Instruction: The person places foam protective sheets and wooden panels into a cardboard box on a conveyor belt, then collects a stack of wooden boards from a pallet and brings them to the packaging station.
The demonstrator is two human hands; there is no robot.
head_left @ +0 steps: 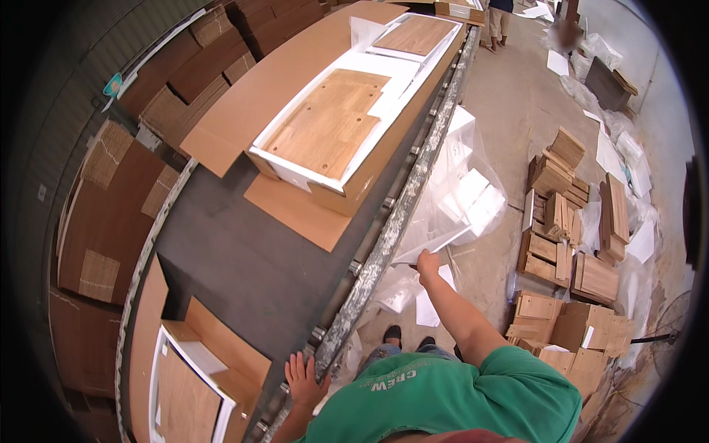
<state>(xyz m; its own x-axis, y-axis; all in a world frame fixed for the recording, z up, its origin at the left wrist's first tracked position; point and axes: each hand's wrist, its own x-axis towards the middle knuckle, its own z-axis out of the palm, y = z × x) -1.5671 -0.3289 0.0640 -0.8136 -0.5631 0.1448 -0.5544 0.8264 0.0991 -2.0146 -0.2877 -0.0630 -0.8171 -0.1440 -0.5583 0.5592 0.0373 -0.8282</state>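
My right hand (427, 266) is closed on the edge of a thin white sheet (447, 238), held out beside the conveyor. Under and beyond that sheet, a clear plastic bag (487, 210) of white foam pieces lies on the floor. My left hand (303, 380) rests with fingers spread on the near part of the conveyor's side rail (380, 251), empty. By it stands an open carton (255, 376) with white foam edging around a wood panel (185, 399). Farther along the belt (244, 244), a larger open carton (362, 181) holds a drilled wood panel (325, 122) in white foam.
Stacked wood pieces (546, 255) stand on the floor at the right. Loose plastic and white sheets line the wall. Brown flattened cartons (111, 221) are stacked left of the conveyor. Another person (500, 22) stands at the far end.
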